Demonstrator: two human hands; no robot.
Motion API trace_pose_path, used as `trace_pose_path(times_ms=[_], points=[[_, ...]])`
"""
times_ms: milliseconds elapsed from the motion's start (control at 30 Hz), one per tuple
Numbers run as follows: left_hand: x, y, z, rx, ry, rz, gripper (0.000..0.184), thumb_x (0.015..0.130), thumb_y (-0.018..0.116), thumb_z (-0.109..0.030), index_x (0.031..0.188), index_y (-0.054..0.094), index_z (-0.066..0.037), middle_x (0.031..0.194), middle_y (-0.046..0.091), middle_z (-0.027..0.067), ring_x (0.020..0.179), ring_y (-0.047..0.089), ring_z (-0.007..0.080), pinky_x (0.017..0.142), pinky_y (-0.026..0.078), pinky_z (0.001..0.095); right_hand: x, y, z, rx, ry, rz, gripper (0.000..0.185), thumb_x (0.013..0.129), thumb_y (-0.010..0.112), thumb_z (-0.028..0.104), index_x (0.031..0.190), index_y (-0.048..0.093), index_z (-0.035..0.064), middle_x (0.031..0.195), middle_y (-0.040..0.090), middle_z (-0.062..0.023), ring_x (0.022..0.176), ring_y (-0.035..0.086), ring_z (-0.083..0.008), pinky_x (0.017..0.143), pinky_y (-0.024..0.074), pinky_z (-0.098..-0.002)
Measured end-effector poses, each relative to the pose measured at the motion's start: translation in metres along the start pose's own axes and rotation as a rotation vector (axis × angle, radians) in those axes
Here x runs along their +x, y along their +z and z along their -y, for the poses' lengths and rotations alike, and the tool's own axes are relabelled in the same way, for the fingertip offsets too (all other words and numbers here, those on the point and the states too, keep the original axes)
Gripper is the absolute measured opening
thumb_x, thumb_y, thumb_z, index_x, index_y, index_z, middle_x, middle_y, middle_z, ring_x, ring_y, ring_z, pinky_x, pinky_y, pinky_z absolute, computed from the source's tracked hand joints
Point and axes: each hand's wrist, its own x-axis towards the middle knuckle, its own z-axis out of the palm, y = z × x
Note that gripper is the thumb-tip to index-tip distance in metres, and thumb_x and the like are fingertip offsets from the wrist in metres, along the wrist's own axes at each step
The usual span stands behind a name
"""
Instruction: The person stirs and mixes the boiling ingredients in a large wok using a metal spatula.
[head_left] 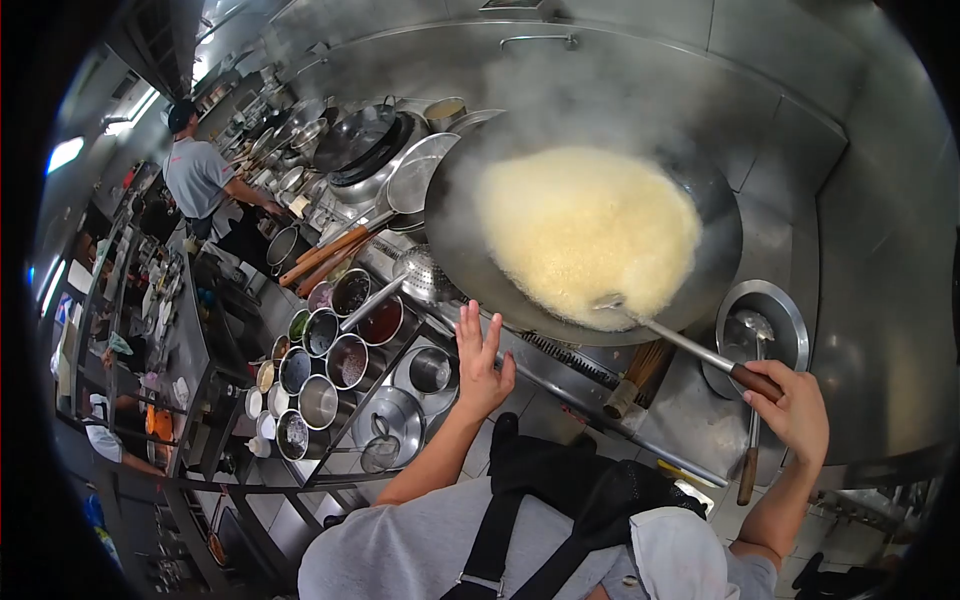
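Note:
A large dark wok (455,240) holds a pale yellow, foaming liquid (590,225), and steam rises from it. My right hand (792,410) is closed around the wooden handle of a long metal ladle (690,346), whose bowl dips into the foam at the near side of the wok. My left hand (482,365) is raised with its fingers apart, holding nothing, just in front of the wok's near left edge. A perforated metal strainer (425,272) lies left of the wok, above my left hand in view.
Seasoning containers (348,362) stand at the left, beside metal bowls (388,420). A steel basin (790,320) with another ladle (752,420) sits at the right. Wooden-handled strainers (422,170) lie near the wok. A person in a grey shirt (196,175) stands at the upper left.

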Motion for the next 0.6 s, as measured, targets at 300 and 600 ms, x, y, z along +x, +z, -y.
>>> trace_pose_path(times_ms=[300,600], points=[[0.0,-0.01,0.021,-0.016,0.026,0.091,0.081,0.086,0.074,-0.003,0.163,0.052,-0.011,0.179,0.024,0.0306,0.166,0.017,0.0554,0.132,0.016,0.0679,0.083,0.141,0.016,0.283,-0.005,0.022,0.041,0.094,0.083,0.024,0.13,0.074,0.0075,0.097,0.08,-0.0164,0.077,0.075,-0.0316,0.074,0.0564,-0.0368],[0.007,-0.017,0.047,-0.14,0.136,0.184,0.08,0.086,0.074,-0.003,0.163,0.053,-0.012,0.179,0.028,0.027,0.166,0.02,0.053,0.131,0.017,0.0702,0.22,0.237,0.047,-0.006,-0.009,-0.202,0.037,0.102,0.074,0.03,0.134,0.073,0.012,0.09,0.078,-0.0173,0.083,0.076,-0.0392,0.076,0.0579,-0.0483]])
